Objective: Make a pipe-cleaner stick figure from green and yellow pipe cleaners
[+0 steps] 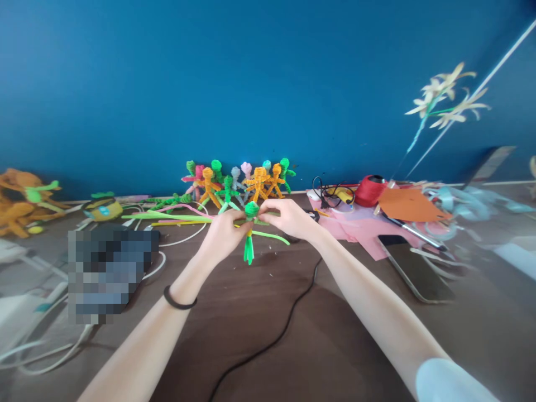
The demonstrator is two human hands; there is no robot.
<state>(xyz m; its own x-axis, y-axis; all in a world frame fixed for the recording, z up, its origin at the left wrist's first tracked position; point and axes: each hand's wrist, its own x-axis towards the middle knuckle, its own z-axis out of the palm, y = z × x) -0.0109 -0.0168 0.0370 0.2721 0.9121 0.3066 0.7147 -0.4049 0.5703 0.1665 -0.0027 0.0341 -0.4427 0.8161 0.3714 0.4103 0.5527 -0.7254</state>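
Note:
Between my hands is a small pipe-cleaner figure (251,210) with a coiled green head, a bit of yellow at its middle and green strands hanging below. My left hand (226,233) is closed on its left side, fingertips just under the head. From the right, my right hand (288,218) pinches beside the head with thumb and fingers; exactly which strand it grips is hidden. A light green pipe cleaner (272,237) sticks out to the right below my right fingers. Just behind, several finished-looking pipe-cleaner figures (259,181) in orange, green, pink and grey stand against the wall.
Loose pipe cleaners (171,215) lie left of my hands, near a pixelated dark device (113,273) with white cables. A black cable (288,321) crosses the brown table (247,312). Rightward are a red thread spool (369,191), orange sheet (412,205), pink paper (360,229) and phone (412,268).

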